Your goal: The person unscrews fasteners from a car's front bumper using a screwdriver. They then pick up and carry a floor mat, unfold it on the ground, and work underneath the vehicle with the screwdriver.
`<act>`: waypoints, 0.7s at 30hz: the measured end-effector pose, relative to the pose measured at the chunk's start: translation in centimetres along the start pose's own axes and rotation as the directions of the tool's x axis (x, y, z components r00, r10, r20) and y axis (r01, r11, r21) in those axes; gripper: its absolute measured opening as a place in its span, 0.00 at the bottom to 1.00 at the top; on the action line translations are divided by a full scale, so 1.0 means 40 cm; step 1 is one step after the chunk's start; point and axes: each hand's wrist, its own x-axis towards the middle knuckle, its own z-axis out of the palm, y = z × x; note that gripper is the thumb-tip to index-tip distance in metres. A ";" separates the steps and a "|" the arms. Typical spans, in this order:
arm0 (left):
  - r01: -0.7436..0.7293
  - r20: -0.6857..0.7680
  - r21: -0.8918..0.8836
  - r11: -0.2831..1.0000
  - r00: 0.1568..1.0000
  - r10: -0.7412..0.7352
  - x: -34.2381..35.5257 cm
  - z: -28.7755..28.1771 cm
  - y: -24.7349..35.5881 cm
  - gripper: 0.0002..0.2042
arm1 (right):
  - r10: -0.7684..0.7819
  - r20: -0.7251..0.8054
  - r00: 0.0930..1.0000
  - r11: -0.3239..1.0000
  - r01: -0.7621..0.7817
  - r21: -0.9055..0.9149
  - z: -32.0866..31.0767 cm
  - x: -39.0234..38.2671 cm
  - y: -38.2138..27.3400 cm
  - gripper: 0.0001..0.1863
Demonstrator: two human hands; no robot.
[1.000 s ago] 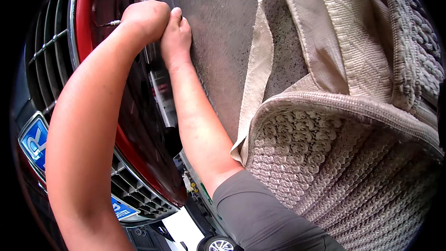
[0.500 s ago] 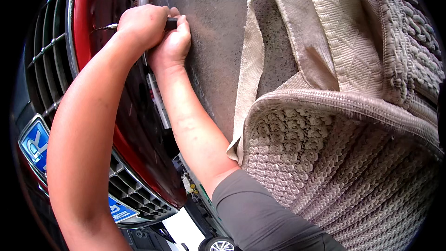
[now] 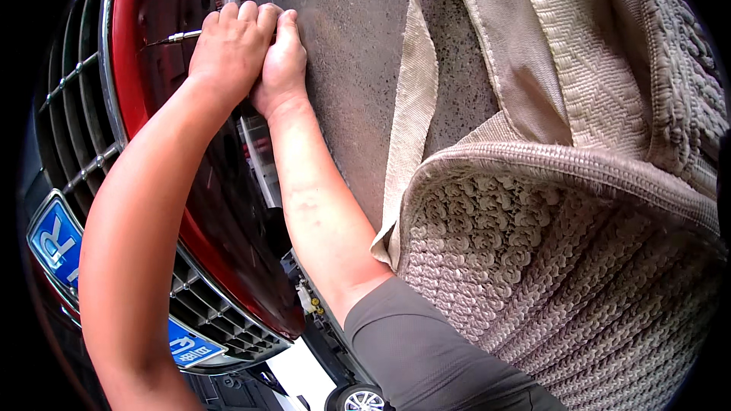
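Observation:
A slim pen-like tool (image 3: 183,36) with a silver shaft and a thin dark tip points left. Its tip meets, or nearly meets, the glossy dark red panel (image 3: 135,68) on the front of a car. My left hand (image 3: 232,46) is closed around the tool, back of the hand up and knuckles at the top. Pressed against its right side is my right hand (image 3: 280,68), also closed, thumb pointing up. Both hands cover the tool's rear end, so the right hand's hold on it is partly hidden.
Left of the panel runs a chrome-edged dark grille (image 3: 72,99). My left forearm partly covers a blue plate (image 3: 57,236). A beige woven item (image 3: 548,259) with straps (image 3: 415,84) fills the right side. Grey speckled ground (image 3: 343,53) lies beyond; a car wheel (image 3: 362,399) shows at the bottom.
My left hand has turned so that more of its knuckles show. My right thumb has come up beside it. The tool's black rear end, visible before, is now covered. The view has shifted slightly.

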 end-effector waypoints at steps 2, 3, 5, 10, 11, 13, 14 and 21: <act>0.001 0.083 0.020 1.000 0.997 -0.002 0.022 -0.005 -0.008 0.13 | 0.068 -0.079 0.994 0.990 -0.078 -0.118 -0.008 0.001 -0.004 0.27; 0.000 0.084 0.021 1.000 0.996 -0.001 0.029 -0.008 -0.010 0.13 | 0.069 -0.080 0.994 0.990 -0.078 -0.116 -0.013 -0.001 -0.007 0.27; 0.145 0.349 -0.096 0.985 0.932 -0.103 0.064 -0.041 -0.001 0.08 | 0.086 -0.117 0.989 0.960 -0.113 -0.258 -0.027 0.003 -0.018 0.27; 0.177 0.412 -0.178 0.968 0.907 -0.090 0.100 -0.060 -0.029 0.11 | -0.077 -0.104 0.992 0.910 0.027 -0.414 -0.006 0.008 -0.010 0.25; 0.189 0.440 -0.234 0.954 0.895 -0.069 0.106 -0.068 -0.037 0.12 | -0.063 -0.102 0.993 0.914 0.017 -0.406 0.005 0.006 -0.013 0.25; 0.209 0.444 -0.272 0.939 0.893 -0.070 0.104 -0.070 -0.045 0.12 | -0.043 -0.114 0.993 0.914 -0.007 -0.406 0.017 -0.002 -0.032 0.25; 0.170 0.404 -0.311 0.935 0.914 -0.032 0.097 -0.064 -0.045 0.12 | -0.045 -0.116 0.992 0.913 -0.006 -0.409 0.021 -0.006 -0.043 0.25; 0.032 0.043 -0.136 0.990 0.999 -0.027 0.024 -0.040 0.002 0.18 | 0.014 -0.067 0.998 0.947 -0.035 -0.318 0.016 -0.001 -0.055 0.26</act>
